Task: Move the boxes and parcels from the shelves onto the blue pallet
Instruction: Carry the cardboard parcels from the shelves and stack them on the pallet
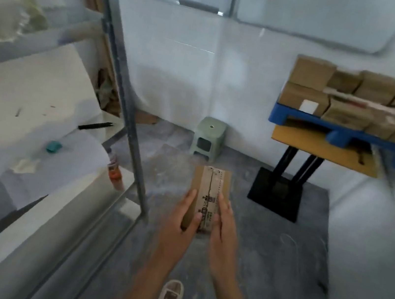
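Observation:
A small brown cardboard box (pixel 209 185) with a strip of printed tape along its top is held out in front of me, over the grey floor. My left hand (pixel 183 221) grips its left side and my right hand (pixel 224 227) grips its right side. At the upper right, the blue pallet (pixel 348 137) rests on a wooden table top (pixel 320 148). Several brown cardboard boxes (pixel 354 101) are stacked on the pallet in two layers. The metal shelf unit (pixel 131 102) stands at my left.
The shelf holds a black pen (pixel 95 126), a teal object (pixel 53 146), an orange-capped bottle (pixel 114 169) and white sheets. A green plastic stool (pixel 209 137) sits by the far wall. The table's black post and base (pixel 277 195) stand on the floor. My shoe (pixel 169 297) shows below.

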